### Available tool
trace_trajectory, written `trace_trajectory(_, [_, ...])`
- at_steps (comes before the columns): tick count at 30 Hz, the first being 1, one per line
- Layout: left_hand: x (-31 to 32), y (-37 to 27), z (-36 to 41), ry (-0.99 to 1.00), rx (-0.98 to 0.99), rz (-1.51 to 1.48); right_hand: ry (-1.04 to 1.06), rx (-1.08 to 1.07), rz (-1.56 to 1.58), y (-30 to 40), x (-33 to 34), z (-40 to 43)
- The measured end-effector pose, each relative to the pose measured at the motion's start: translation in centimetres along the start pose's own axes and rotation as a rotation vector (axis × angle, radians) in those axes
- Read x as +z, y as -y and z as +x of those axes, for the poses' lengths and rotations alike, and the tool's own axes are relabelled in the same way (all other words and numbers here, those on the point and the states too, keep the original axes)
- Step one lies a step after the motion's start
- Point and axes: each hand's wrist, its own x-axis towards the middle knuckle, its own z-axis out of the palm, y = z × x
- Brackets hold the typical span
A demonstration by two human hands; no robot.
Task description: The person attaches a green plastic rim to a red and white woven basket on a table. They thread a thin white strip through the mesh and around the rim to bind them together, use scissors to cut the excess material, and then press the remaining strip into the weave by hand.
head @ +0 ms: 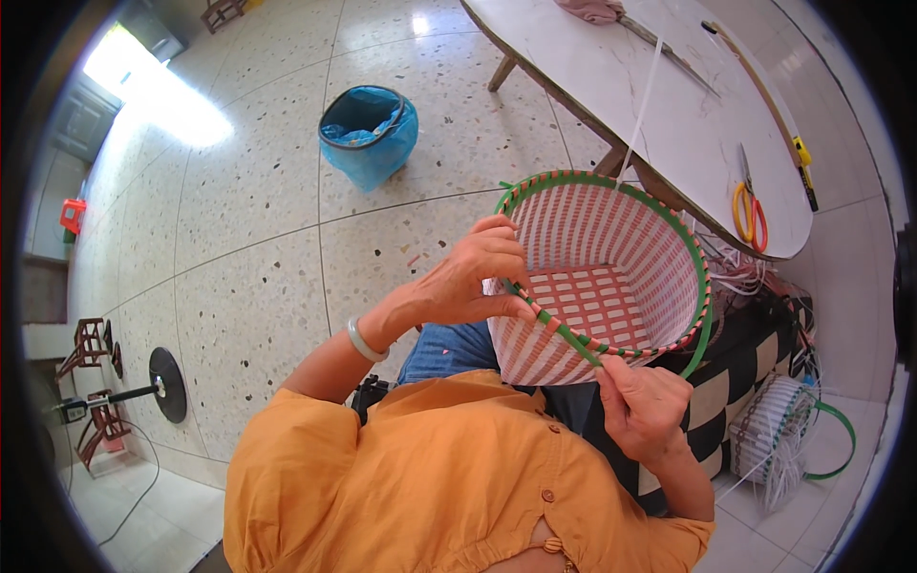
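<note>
A pink-and-white woven plastic-strap basket [602,229] rests on my lap, tilted so its lattice bottom shows. Green strip and pink strip wrap along its rim. My left hand [494,272], with a pale bangle at the wrist, grips the rim's near left side, thumb outside and fingers over the edge. At the near edge, my right hand [641,408] pinches a green plastic strip [582,347] between thumb and forefinger. More green strip shows beyond the right hand, beside the basket. A narrow white strip [641,114] rises from the far rim across the table edge.
A white-topped table [688,136] holds scissors [749,211], a long pointed metal tool [673,54] and a yellow-black utility knife [804,165]. A blue-lined bin [369,157] stands on the floor. Right of me are a checkered seat [706,412] and another woven basket [766,422].
</note>
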Motion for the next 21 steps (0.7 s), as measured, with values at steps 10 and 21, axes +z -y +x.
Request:
trace_trajectory(10, [0.3,-0.2,0.2,-0.034,-0.026,-0.021,0.067,0.04,0.057,-0.9,0.8,-0.4])
trace_trajectory(21, [0.4,-0.6,0.9,-0.034,-0.058,0.001,-0.027,0.125,-0.008,-0.6,1.7,0.6])
